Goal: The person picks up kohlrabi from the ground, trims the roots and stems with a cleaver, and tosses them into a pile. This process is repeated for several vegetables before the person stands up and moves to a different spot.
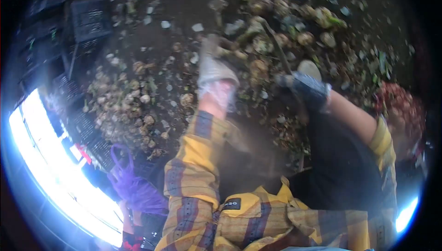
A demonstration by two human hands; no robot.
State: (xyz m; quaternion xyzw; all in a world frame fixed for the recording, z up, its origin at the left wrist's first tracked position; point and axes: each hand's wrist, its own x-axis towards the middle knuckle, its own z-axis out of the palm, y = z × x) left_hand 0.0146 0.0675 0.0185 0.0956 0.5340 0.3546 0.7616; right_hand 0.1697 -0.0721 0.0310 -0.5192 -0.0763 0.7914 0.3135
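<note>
My left hand [216,69], in a pale glove with a clear plastic cuff, reaches forward over the heaped vegetables, its fingers smeared by motion. Right beyond its fingertips lie pale stalks and bulbs [262,44]. My right hand [306,87] wears a dark grey glove and is closed near my raised knee. A long thin stick-like tool [276,46] runs from its fingers up and leftward into the bulbs; its far end is hard to make out. Beside that hand sits a pale oval thing [309,70].
A wide heap of small bulbs [126,101] covers the floor to the left, with dark plastic crates [92,18] behind it. A purple bag [133,186] is near another person's arm [127,219]. At right stands a filled red mesh bag [400,113]. Peelings litter the floor.
</note>
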